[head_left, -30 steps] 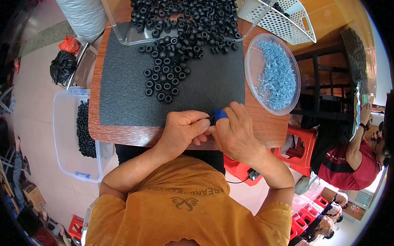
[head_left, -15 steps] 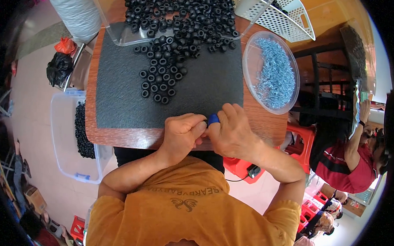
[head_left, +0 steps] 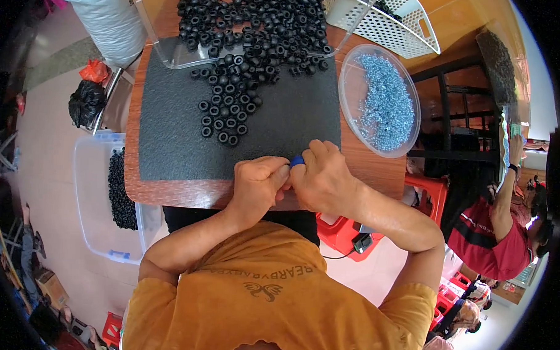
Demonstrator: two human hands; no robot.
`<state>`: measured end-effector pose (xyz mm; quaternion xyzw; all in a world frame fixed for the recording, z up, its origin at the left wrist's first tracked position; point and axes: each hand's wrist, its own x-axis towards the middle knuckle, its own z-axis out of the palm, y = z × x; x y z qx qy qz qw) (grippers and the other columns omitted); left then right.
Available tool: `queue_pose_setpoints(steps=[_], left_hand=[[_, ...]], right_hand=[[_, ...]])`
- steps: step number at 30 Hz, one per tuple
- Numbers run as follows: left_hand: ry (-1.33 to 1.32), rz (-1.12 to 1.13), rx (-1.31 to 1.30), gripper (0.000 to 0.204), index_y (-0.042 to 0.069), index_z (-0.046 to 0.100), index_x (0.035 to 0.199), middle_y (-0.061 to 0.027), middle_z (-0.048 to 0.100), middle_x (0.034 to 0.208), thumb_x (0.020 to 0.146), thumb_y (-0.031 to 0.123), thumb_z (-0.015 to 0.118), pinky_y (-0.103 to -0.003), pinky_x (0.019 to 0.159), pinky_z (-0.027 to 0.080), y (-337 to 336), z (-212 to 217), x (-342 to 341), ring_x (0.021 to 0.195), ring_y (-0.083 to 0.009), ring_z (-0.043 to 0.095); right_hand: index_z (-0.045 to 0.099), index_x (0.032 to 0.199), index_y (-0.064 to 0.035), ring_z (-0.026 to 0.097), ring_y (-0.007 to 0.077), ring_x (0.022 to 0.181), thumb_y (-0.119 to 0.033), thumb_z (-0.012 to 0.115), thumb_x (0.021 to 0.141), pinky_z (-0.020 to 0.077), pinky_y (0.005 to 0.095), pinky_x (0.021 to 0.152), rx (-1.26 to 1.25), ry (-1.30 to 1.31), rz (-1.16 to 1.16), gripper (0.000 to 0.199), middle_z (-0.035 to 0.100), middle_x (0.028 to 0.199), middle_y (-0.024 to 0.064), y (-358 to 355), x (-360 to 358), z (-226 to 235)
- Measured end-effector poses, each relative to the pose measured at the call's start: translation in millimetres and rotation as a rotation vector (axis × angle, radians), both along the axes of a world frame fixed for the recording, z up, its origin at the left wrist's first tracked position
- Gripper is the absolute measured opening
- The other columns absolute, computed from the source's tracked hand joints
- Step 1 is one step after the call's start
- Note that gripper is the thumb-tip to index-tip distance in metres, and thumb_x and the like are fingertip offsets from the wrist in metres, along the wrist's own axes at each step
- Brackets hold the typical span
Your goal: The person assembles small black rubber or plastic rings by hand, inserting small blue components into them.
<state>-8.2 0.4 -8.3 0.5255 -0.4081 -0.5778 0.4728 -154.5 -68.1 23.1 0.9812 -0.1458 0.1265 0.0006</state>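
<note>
Blue piece (head_left: pixel 297 161): one, seemingly pinched | left hand (head_left: pixel 259 182) | right hand (head_left: pixel 322 179)

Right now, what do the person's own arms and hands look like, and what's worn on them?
Both forearms are bare. The left hand and right hand wear no gloves or watch, apart from a blue cap on one fingertip. Short orange sleeves end above the elbows.
</note>
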Motion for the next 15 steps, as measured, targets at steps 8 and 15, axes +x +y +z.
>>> queue_pose_setpoints(steps=[8, 15], left_hand=[[0.269, -0.050, 0.162, 0.022, -0.003, 0.064, 0.089, -0.0052, 0.061, 0.067, 0.089, 0.017, 0.055, -0.020, 0.044, 0.045, -2, 2, 12, 0.052, -0.0079, 0.054], [0.251, -0.122, 0.127, 0.025, -0.003, 0.063, 0.087, -0.0059, 0.060, 0.064, 0.089, 0.021, 0.058, -0.021, 0.044, 0.046, -7, -1, 20, 0.050, -0.0089, 0.055]], right_hand=[[0.043, 0.055, -0.0051, 0.046, 0.0269, 0.054, -0.015, 0.068, 0.061, 0.0367, 0.0364, 0.048, 0.203, -0.244, -0.066, 0.027, 0.044, 0.057, 0.0118, 1, -1, -4], [0.041, 0.053, -0.0060, 0.043, 0.0266, 0.047, -0.013, 0.068, 0.060, 0.0364, 0.0373, 0.044, 0.195, -0.294, -0.023, 0.029, 0.041, 0.051, 0.0108, -5, 5, -8]])
